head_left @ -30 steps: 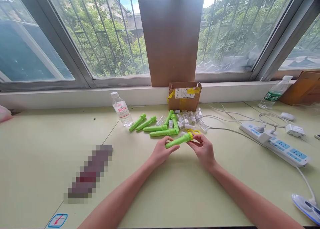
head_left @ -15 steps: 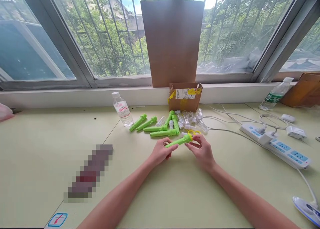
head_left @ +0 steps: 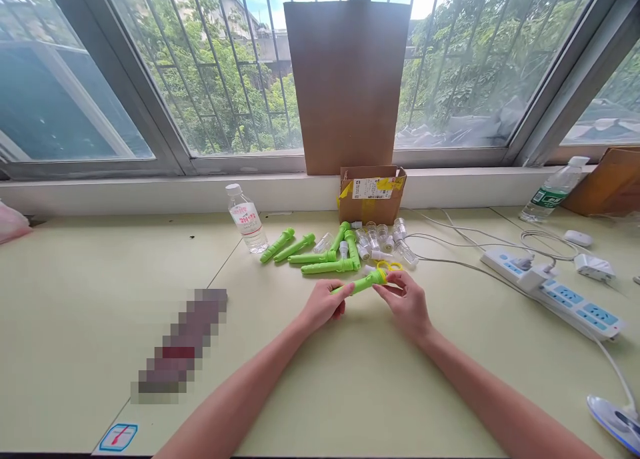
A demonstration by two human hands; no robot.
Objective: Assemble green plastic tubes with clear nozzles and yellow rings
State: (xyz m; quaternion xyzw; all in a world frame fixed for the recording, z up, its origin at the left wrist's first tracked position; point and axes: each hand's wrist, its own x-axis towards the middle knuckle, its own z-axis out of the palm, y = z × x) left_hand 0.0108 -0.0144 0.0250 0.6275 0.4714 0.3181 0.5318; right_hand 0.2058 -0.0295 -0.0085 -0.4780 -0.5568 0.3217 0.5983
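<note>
A green plastic tube with a threaded end lies across my left hand, whose thumb and fingers are closed round its left part. At the tube's right end sits a yellow ring-shaped piece with a loop sticking up. My right hand pinches that end, its fingertips on the yellow piece and partly hiding it. Just beyond my hands, several like green tubes lie in a loose pile. Clear plastic caps and small white parts are mixed in to the right.
A small cardboard box stands behind the pile, before a tall brown board. One water bottle is at left, another at far right. A white power strip with cables lies right. A blurred-out object rests left.
My left hand has slid slightly along the green tube towards the yellow end. The right hand has barely moved, and the view has shifted a little.
</note>
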